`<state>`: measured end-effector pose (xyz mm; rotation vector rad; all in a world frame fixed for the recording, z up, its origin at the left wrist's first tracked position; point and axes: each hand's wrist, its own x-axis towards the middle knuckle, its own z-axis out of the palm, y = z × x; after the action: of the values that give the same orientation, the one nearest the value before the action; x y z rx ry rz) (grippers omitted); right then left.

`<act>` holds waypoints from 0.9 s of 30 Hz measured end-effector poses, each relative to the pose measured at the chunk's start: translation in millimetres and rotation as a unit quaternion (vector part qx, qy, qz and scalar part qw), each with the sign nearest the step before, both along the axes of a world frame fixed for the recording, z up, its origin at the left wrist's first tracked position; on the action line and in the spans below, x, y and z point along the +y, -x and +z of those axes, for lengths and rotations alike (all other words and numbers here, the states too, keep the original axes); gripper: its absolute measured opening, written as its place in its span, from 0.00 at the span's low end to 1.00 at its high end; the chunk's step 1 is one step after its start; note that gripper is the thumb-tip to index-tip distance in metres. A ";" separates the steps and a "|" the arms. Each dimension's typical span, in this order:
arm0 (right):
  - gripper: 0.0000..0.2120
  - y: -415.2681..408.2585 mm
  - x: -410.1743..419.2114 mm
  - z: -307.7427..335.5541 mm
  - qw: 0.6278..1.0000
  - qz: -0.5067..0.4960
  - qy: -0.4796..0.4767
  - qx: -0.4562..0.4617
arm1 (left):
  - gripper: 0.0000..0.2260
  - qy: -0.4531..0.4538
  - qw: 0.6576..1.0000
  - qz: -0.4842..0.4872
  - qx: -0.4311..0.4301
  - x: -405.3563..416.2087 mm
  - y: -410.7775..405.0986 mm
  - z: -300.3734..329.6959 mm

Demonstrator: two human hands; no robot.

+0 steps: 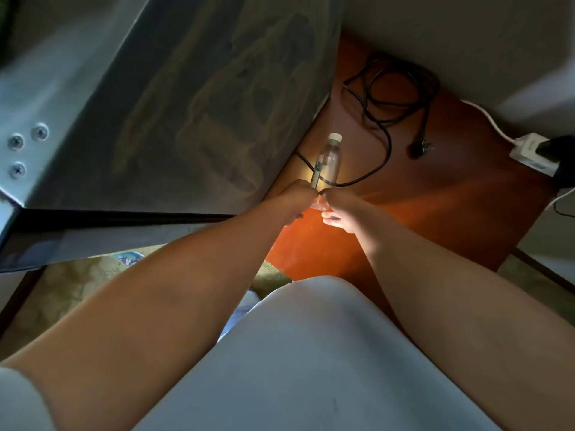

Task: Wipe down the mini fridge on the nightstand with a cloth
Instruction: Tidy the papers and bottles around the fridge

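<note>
The grey mini fridge (186,104) fills the upper left and stands on the orange-brown nightstand (451,197); its pale hinge plate with three screws (25,144) is at the far left. No cloth is in sight. A clear plastic bottle (332,158) with a white cap lies on the nightstand beside the fridge. My left hand (297,199) grips a slim pen-like object (317,169) that points up along the bottle. My right hand (339,213) pinches the bottle's clear base, close against the left hand.
A black cable (389,88) lies coiled at the back of the nightstand, its plug loose. A white power strip (529,150) with a white lead sits at the right edge. A patterned rug (62,290) covers the floor below the fridge.
</note>
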<state>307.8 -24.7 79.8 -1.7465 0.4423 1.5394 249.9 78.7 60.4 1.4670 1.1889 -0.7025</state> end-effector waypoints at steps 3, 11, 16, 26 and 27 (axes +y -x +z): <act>0.16 -1.1 -2.9 1.1 1.000 0.027 0.002 -0.006 | 0.03 -0.008 1.000 -0.006 0.003 0.7 -0.5 -0.6; 0.10 22.9 -13.6 6.8 1.000 0.019 0.000 0.004 | 0.08 -0.012 1.000 0.025 -0.014 0.4 19.1 0.3; 0.18 54.7 -14.4 14.3 1.000 -0.007 -0.002 0.007 | 0.07 -0.015 0.999 0.028 -0.025 5.0 46.1 1.4; 0.20 152.2 -4.0 30.5 1.000 0.012 0.005 0.003 | 0.14 0.029 0.999 -0.002 -0.025 21.6 148.0 16.9; 0.22 166.0 -2.2 28.7 1.000 0.020 0.010 0.018 | 0.13 0.039 0.999 -0.012 -0.022 25.1 164.0 18.5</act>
<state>141.8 -26.9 108.5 -1.7545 0.4444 1.6012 85.9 103.8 79.0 1.4280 1.0995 -0.7208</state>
